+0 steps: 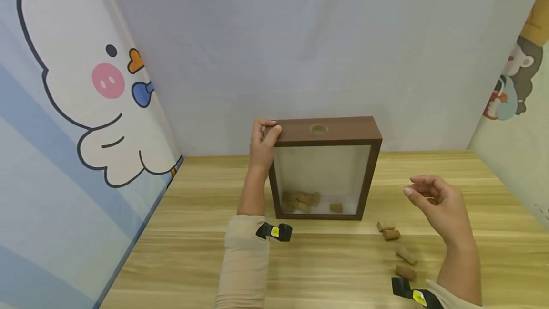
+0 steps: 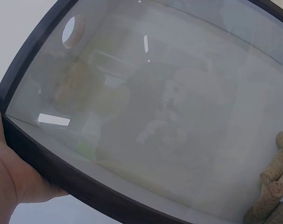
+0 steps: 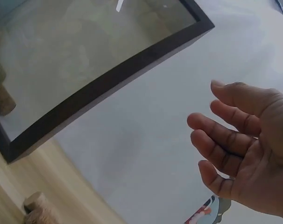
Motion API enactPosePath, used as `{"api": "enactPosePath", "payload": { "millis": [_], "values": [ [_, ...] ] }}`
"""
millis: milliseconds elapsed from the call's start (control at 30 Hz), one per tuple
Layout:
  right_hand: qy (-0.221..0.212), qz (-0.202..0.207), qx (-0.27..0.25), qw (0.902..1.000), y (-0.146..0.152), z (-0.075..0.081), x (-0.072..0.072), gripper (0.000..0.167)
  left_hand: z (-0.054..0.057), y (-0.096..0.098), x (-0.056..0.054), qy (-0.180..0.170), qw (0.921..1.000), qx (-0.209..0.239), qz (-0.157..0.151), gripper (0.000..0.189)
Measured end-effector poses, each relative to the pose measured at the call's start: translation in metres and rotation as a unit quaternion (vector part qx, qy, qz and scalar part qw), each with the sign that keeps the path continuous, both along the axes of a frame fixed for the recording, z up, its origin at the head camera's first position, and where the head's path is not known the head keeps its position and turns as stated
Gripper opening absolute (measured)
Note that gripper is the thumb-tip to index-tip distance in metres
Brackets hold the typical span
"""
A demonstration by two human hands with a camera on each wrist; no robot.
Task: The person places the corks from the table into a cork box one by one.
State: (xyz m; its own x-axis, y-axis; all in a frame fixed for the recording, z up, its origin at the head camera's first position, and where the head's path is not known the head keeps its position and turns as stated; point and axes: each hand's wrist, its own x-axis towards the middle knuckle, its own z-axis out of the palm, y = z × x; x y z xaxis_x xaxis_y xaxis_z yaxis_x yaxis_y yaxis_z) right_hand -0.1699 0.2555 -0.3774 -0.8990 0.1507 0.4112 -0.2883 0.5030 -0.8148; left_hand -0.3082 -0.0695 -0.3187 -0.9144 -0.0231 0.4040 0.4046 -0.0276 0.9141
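A dark brown shadow box (image 1: 334,130) with a clear front stands upright on the table, a round hole (image 1: 319,129) in its top. Inside, several corks (image 1: 302,200) are heaped at the left, and one cork (image 1: 336,208) lies apart at the right. My left hand (image 1: 262,144) grips the box's upper left corner, thumb on top; the left wrist view shows the hand (image 2: 15,175) against the dark frame. To the right of the box, my right hand (image 1: 442,206) hovers above the table with fingers loosely bent. Nothing sits between its fingers (image 3: 225,135).
Several loose corks (image 1: 405,255) lie on the wooden table (image 1: 206,252) between the box and my right forearm. A pale curtain (image 1: 300,61) hangs behind the box. Printed cartoon panels (image 1: 64,27) flank the table on both sides.
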Motion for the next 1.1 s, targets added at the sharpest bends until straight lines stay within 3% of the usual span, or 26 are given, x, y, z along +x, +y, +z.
{"api": "enactPosePath", "payload": {
  "millis": [200,467,667,900,1100],
  "values": [
    [-0.017,0.026,0.015,0.9994,0.013,-0.029,-0.004,0.028,-0.002,0.002,0.002,0.001,0.9999,0.013,0.003,0.015],
    [-0.056,0.015,0.050,0.9971,0.018,-0.057,-0.008,0.027,-0.001,0.003,0.001,0.011,0.9996,0.025,-0.010,0.012],
    [-0.132,0.016,0.057,0.9895,0.018,-0.072,-0.013,0.040,0.000,0.003,0.000,0.015,0.9990,0.034,-0.027,0.013],
    [-0.223,0.043,0.047,0.9728,0.017,-0.085,-0.014,0.061,0.000,0.002,0.000,0.018,0.9990,0.032,-0.025,0.015],
    [-0.244,0.047,0.059,0.9669,0.018,-0.090,-0.011,0.066,-0.002,0.003,0.000,0.034,0.9982,0.044,-0.024,0.015]
  ]
}}
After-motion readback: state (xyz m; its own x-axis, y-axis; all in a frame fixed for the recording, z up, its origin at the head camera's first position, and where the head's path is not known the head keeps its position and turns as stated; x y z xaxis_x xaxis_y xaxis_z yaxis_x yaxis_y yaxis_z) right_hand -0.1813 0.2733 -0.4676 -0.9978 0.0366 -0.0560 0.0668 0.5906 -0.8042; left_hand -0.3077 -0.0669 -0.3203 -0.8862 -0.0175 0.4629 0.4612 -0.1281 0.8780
